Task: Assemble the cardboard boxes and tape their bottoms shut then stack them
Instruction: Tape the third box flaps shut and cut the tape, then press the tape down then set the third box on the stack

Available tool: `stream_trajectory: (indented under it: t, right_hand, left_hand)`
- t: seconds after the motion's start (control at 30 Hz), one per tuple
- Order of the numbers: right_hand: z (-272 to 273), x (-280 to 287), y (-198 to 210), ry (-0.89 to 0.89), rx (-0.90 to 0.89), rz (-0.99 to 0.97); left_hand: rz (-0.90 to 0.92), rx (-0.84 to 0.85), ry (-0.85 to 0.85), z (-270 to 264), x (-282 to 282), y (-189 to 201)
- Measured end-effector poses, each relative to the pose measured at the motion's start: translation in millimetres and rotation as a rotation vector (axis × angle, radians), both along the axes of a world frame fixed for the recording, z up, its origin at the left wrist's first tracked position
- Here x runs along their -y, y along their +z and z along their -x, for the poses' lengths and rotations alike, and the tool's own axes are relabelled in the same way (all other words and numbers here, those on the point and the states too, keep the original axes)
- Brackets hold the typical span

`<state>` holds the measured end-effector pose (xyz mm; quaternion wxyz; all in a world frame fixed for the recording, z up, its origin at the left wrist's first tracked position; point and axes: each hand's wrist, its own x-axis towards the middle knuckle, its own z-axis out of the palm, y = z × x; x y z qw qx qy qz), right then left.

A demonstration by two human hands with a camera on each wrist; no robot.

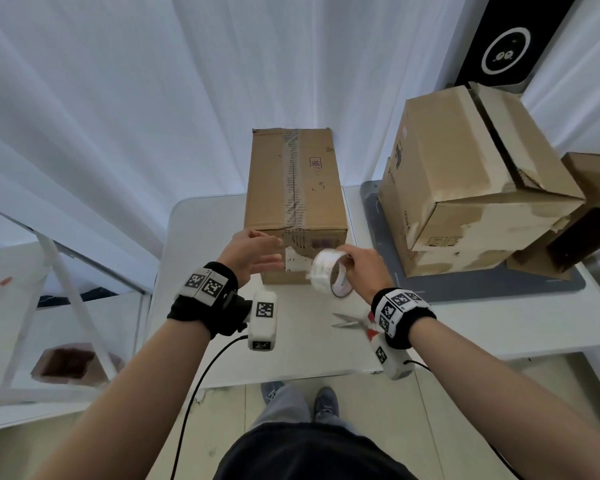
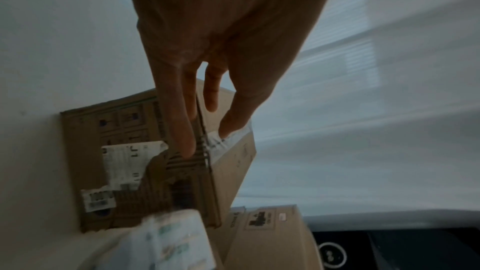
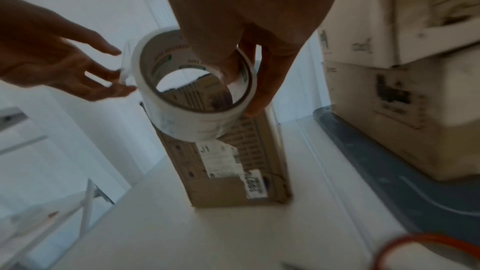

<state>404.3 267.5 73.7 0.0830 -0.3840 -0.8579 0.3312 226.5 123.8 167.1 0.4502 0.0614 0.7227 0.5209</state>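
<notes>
tape roll up at the box, both hands in

cardboard box (image 1: 293, 202) stands on the white bench (image 1: 302, 348), centre of head view, old tape strip running down its top face, torn white label on its near end. right hand (image 1: 366, 268) has the tape roll (image 1: 329, 273) – thumb hooked thru the core, fingers round the outer rim – held just in front of the box's near top edge, at abt 3 o'clock from the left hand. left hand (image 1: 253, 254) is spread loose w/ fingers straight, gripping nothing; fingertips (image 2: 187, 147) sit at the box's near top edge, and in the right wrist view they're right beside the roll's left side. can't tell if they touch a loose tape end, too blurred.

scissors (image 1: 352, 322) w/ red handles lie on the bench at 6 o'clock from the roll, partly under the right wrist. stacked boxes (image 1: 465, 188), two high, sit on a grey mat (image 1: 492, 285) at 3 o'clock from the centre box, well apart from it. white curtain (image 1: 118, 98) behind.
</notes>
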Motion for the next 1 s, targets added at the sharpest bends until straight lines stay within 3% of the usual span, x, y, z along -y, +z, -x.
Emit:
stream_trajectory:
  t: [0.23,0.47,0.63,0.73,0.83,1.0]
  right_hand:
    - [-54.9,-14.2,-40.7,-0.053,0.281,0.104]
    - [-126.4,-30.9,-82.8,-0.393,0.537,0.314]
    - [-160.2,-34.7,-95.6,-0.691,0.412,0.665]
    - [-172.0,-36.0,-105.3,-0.762,0.333,0.803]
    - [-180.5,-33.4,-107.2,-0.742,0.295,0.793]
    - [-188.4,-29.3,-117.0,-0.679,0.401,0.684]
  left_hand:
    - [0.086,0.03,-0.18,-38.9,-22.9,-36.7]
    - [0.171,0.036,-0.321,-63.1,-44.8,-55.9]
    - [0.181,0.019,-0.39,-66.6,-52.6,-64.7]
    - [0.192,0.01,-0.415,-64.9,-55.6,-68.8]
    - [0.203,-0.004,-0.435,-62.9,-58.5,-70.7]
    - [0.217,-0.018,-0.457,-56.3,-61.6,-71.7]
